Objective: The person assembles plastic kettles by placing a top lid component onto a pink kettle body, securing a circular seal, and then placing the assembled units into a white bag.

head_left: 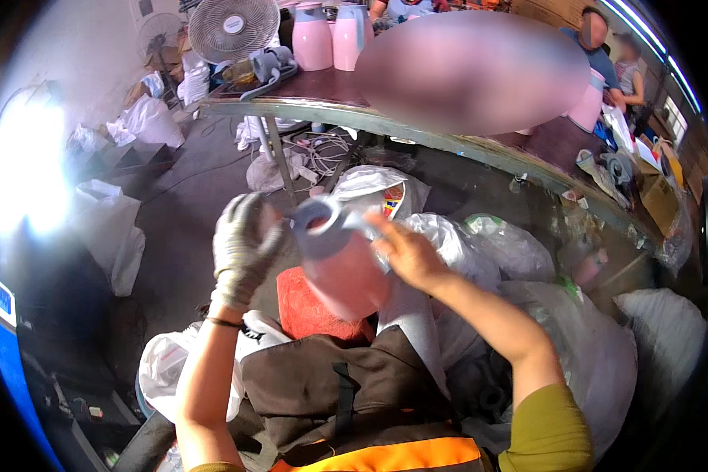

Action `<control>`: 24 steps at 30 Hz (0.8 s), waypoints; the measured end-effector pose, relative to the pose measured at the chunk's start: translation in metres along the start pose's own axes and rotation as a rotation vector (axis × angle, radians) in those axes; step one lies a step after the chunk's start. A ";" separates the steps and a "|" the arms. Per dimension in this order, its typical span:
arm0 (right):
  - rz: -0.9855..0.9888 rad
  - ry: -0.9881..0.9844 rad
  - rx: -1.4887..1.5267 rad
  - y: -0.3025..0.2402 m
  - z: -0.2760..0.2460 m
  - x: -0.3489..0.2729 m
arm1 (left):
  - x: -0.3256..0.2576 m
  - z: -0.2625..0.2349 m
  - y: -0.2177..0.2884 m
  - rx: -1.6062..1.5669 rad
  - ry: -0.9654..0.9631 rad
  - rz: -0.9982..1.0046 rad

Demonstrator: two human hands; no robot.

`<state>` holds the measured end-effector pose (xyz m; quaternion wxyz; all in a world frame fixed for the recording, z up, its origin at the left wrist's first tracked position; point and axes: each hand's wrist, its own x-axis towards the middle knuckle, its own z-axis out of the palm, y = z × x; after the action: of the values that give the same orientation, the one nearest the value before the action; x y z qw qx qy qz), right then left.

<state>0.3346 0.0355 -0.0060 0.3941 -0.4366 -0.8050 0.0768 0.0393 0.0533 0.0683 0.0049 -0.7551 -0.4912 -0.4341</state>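
A pink jug (pixel 346 271) with a grey-blue collar and handle is held tilted in front of me, its round opening facing up; its lower part is slightly blurred. My right hand (pixel 413 256), bare, is closed round the handle on the jug's right side. To the left of the collar is my left hand (pixel 248 248) in a pale work glove, fingers raised and curved with the thumb apart. Whether its fingertips touch the jug is unclear. Behind and below the jug shows a red cushion-like block (pixel 307 303), and a dark apron (pixel 315 370) with an orange band covers my lap.
A long table (pixel 322 88) runs across the back, carrying several pink jugs (pixel 312 39) and a fan (pixel 232 27); part of it is blurred out. White plastic bags (pixel 574 338) crowd my right side. Another bag (pixel 106 228) stands left. People (pixel 598 47) are beyond the table.
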 end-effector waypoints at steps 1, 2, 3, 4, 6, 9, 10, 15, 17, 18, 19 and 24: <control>-0.011 0.137 0.102 -0.010 -0.034 0.009 | -0.004 -0.002 -0.001 -0.090 0.070 -0.161; -0.149 0.350 0.008 -0.012 -0.067 0.021 | -0.008 0.004 -0.013 -0.046 0.077 -0.137; -0.102 0.481 0.156 -0.007 -0.088 0.032 | -0.013 0.010 -0.027 0.008 0.090 -0.117; 0.018 0.514 0.119 -0.009 -0.115 0.045 | -0.023 0.020 -0.037 0.099 0.048 -0.040; 0.075 0.648 0.042 -0.010 -0.164 0.075 | -0.054 0.061 -0.049 0.215 0.006 0.063; -0.083 0.814 -0.129 0.029 -0.199 0.127 | -0.113 0.118 -0.044 0.298 -0.198 -0.102; 0.008 0.805 -0.190 0.027 -0.198 0.139 | -0.135 0.130 -0.054 0.366 -0.292 -0.140; 0.223 0.781 -0.395 0.066 -0.193 0.164 | -0.159 0.147 -0.047 0.334 -0.420 -0.137; 0.211 0.855 -0.406 0.096 -0.197 0.179 | -0.157 0.153 -0.048 0.312 -0.429 -0.137; 0.264 0.796 -0.313 0.103 -0.193 0.189 | -0.158 0.150 -0.049 0.326 -0.436 -0.149; 0.315 0.735 -0.221 0.109 -0.189 0.199 | -0.160 0.147 -0.050 0.339 -0.444 -0.162; 0.174 0.749 -0.437 0.181 -0.150 0.197 | -0.156 0.147 -0.045 0.312 -0.433 -0.186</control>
<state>0.4951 0.2622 0.1225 0.5493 -0.5737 -0.5641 -0.2256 0.0795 0.0251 -0.1448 -0.0240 -0.7723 -0.6087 -0.1804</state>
